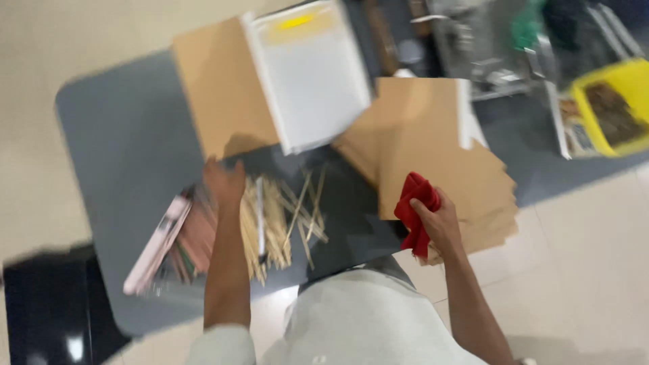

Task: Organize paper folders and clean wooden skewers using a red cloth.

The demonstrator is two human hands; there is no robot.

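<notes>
My right hand (439, 222) grips a bunched red cloth (414, 203) over a stack of brown paper sheets (439, 149) on the grey table (128, 142). My left hand (224, 182) reaches down to a heap of thin wooden sticks (280, 216), its fingers resting at the heap's left edge; blur hides whether it grips one. A long white strip (259, 216) lies among the sticks.
A white pad with a yellow top (307, 74) lies on a brown sheet (220, 88) at the table's far side. Pink and dark flat items (172, 240) sit left of the sticks. A yellow bin (612, 101) and clutter stand far right. A black object (47, 304) is lower left.
</notes>
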